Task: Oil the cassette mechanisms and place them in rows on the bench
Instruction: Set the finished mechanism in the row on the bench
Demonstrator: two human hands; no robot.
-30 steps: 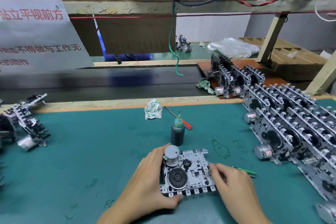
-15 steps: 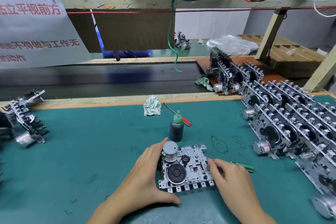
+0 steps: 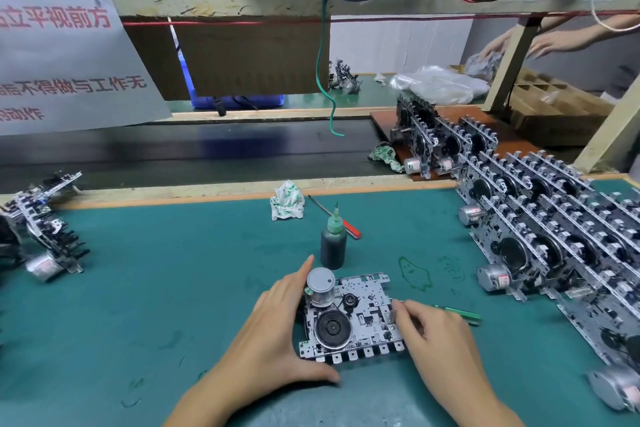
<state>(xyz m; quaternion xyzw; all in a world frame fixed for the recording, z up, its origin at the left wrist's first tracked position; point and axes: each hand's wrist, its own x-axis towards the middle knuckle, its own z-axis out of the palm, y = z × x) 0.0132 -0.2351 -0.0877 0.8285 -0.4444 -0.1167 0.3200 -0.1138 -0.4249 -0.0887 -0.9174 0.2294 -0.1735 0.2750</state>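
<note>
A cassette mechanism (image 3: 360, 319) with a silver motor and a black flywheel lies flat on the green bench mat (image 3: 156, 288). My left hand (image 3: 273, 333) grips its left side, thumb under the near edge and forefinger up by the motor. My right hand (image 3: 440, 340) is curled round a thin green tool (image 3: 464, 313), with its fingertips at the mechanism's right edge. A dark oil bottle (image 3: 333, 243) with a green nozzle stands just behind the mechanism. Rows of mechanisms (image 3: 554, 236) stand on edge at the right.
A loose pile of mechanisms (image 3: 45, 236) lies at the left edge. A crumpled rag (image 3: 287, 204) and a red-handled screwdriver (image 3: 349, 227) lie behind the bottle. A dark conveyor belt (image 3: 207, 149) runs beyond the bench. Another person's hands (image 3: 547, 43) reach in at the upper right.
Both hands keep their hold on the mechanism and the tool, almost still. Another person's hands have come into view at the upper right.
</note>
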